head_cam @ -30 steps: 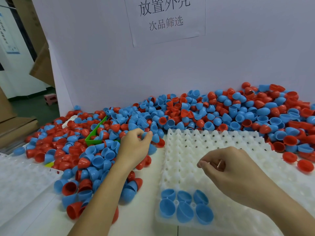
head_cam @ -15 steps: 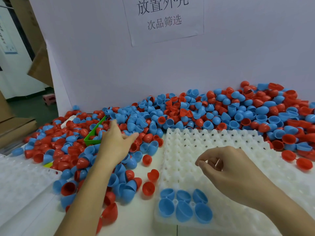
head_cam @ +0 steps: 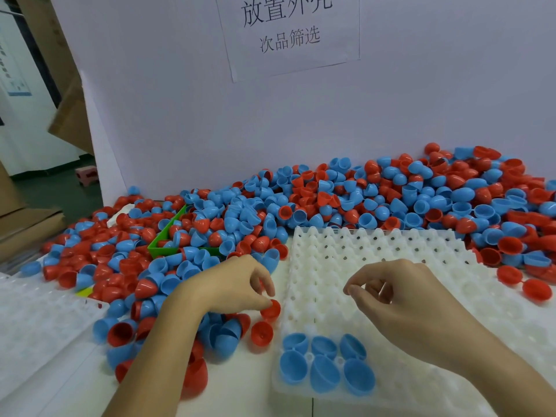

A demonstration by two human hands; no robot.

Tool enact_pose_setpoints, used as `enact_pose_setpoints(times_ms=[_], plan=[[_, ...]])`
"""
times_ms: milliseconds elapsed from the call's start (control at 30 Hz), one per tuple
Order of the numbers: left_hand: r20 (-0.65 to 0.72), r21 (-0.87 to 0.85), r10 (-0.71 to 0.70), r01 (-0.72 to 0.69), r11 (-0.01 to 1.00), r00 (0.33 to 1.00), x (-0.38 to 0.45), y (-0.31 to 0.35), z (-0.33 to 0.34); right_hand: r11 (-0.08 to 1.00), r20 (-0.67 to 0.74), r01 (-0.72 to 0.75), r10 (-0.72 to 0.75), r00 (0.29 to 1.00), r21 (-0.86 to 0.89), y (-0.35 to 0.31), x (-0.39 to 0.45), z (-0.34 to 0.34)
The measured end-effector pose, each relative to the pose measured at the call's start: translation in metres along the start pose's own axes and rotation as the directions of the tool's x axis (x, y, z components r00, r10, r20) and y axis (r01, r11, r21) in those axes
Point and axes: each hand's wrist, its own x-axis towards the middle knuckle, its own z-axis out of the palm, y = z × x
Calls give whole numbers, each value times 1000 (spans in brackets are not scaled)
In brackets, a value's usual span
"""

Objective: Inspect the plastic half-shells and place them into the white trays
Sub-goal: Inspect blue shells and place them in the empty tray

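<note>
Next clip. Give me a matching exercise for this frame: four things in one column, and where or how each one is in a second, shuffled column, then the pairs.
Things:
1. left hand
2. right hand
3. blue half-shells
4. green bin

Place or state:
A. seated in the near corner of the white tray
B. half buried in the loose pile, left of the tray
C. fingers curled above the tray, holding nothing visible
D. thumb and fingers at a red half-shell beside the tray's left edge

Pairs: 1-D, 2-C, 3-A, 4-B

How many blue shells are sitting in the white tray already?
6. All sit in the near left corner of the white tray: three blue shells in the back row, three in the front row. None looks hidden.
</note>
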Motion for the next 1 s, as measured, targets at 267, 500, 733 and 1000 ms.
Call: enact_pose_setpoints(times_ms=[267,500,733,1000], plan=[[-28,-286,28,-35,957,999,-9,-4,-10,1000,-4,8,-8,1000,6,0,0,1],[-427,-898,-515,-414,148,743,0,-3,-26,1000,-13,14,-14,1000,11,0,1,0],[-527,-702,-344,-169,692,777,17,-1,-3,1000,2,12,-12,1000,15,0,0,0],[-490,108,-34,100,989,871,42,11,40,1000,22,27,-27,999,1,0,-1,2]])
